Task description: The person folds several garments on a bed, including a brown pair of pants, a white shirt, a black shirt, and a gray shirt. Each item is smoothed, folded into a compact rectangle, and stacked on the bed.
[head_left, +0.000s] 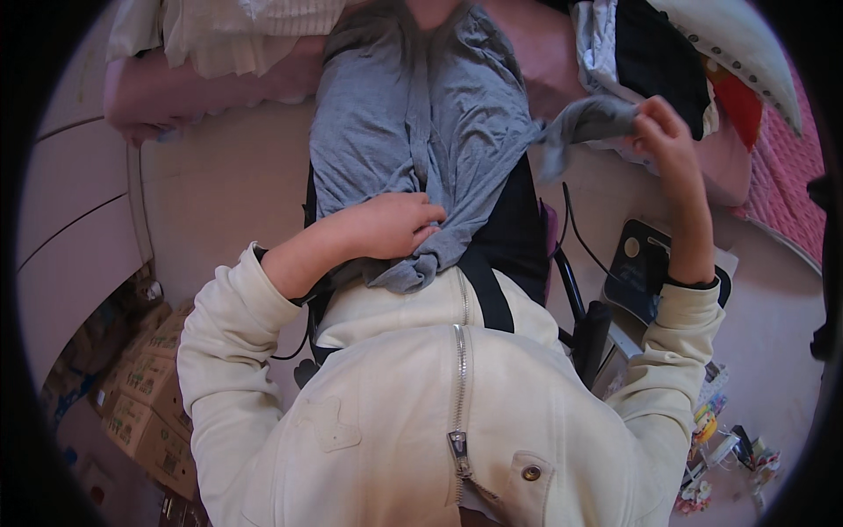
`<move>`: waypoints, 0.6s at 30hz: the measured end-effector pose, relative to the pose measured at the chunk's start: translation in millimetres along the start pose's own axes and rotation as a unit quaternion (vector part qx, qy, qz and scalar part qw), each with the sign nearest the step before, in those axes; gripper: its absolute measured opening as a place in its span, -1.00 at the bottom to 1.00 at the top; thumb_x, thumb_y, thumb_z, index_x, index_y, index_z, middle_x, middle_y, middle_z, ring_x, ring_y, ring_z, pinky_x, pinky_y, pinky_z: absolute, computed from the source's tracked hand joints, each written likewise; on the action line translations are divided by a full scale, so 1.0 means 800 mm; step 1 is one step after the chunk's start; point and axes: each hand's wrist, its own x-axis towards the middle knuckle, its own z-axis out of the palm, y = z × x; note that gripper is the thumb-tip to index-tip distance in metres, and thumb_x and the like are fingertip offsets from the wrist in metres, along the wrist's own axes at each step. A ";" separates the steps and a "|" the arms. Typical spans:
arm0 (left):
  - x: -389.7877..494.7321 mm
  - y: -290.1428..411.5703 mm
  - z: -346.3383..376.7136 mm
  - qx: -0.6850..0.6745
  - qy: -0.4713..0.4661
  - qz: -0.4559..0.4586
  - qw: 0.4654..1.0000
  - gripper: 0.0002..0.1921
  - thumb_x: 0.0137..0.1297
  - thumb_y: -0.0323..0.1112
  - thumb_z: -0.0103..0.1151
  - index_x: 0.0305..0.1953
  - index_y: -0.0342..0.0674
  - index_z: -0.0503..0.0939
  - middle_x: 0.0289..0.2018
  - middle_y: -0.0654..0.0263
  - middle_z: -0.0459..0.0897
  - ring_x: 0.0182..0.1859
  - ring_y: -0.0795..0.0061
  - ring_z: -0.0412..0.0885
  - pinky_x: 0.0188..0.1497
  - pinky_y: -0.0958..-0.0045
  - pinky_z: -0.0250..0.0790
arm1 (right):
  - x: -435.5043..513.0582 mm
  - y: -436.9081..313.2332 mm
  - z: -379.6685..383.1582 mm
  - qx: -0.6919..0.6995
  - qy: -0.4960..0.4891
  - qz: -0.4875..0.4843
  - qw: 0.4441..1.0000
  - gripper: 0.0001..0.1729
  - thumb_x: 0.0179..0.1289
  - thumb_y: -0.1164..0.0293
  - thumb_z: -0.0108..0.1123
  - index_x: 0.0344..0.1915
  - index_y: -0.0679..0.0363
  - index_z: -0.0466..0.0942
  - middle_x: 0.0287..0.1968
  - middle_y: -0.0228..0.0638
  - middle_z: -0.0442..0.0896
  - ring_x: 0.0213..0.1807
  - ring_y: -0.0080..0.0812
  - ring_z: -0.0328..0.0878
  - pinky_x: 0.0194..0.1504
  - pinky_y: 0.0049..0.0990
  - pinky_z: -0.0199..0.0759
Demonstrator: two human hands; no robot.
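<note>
A thin grey knit garment [369,125] lies spread over my lap and legs, its far end reaching the pink-covered bed edge. A lengthwise band runs down its middle, and the cloth is bunched near my waist. My left hand [398,224] rests on this bunched part with its fingers curled; whether they pinch the cloth is hidden. Out to the right, my right hand [662,128] grips the end of a narrow grey sleeve-like part [593,122] of the garment, lifted and stretched sideways. That part is slightly blurred.
Ahead is a bed [217,79] with white clothing [224,33] at left and black clothing [658,66] at right. A chair armrest [593,336], a dark board-like object [632,263] and small trinkets [708,421] lie right. Cardboard boxes [145,408] stand left below drawers [79,197].
</note>
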 end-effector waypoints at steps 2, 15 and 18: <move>0.002 0.001 0.000 0.003 -0.016 0.006 1.000 -0.76 0.25 -0.28 -0.05 -0.09 -0.17 0.47 -0.27 0.06 0.50 -0.17 0.03 0.49 -0.11 0.20 0.33 | 0.011 -0.010 -0.014 0.127 0.102 -0.019 0.987 -0.87 0.25 0.37 -0.01 -0.31 0.21 0.38 -0.35 -0.35 0.51 -0.31 -0.48 0.56 -0.33 -0.61 0.38; 0.004 -0.046 -0.087 -0.056 0.464 -0.040 0.883 -0.20 0.07 -0.22 0.27 0.28 -0.20 0.03 0.14 0.05 0.25 0.14 0.34 0.34 0.07 0.33 0.31 | 0.042 -0.098 0.118 0.021 -0.096 -0.346 0.933 -0.74 0.32 0.31 0.00 -0.09 0.22 0.39 -0.06 -0.25 0.53 -0.05 -0.48 0.50 -0.02 -0.58 0.35; 0.006 -0.071 -0.091 -0.113 0.412 -0.112 0.897 -0.18 0.04 -0.27 0.31 0.27 -0.21 0.05 0.21 0.05 0.18 0.19 0.29 0.29 0.09 0.31 0.29 | 0.063 -0.071 0.142 -0.041 -0.055 -0.231 0.971 -0.78 0.27 0.35 0.05 -0.15 0.24 0.44 -0.18 -0.31 0.57 -0.18 -0.51 0.53 -0.14 -0.58 0.37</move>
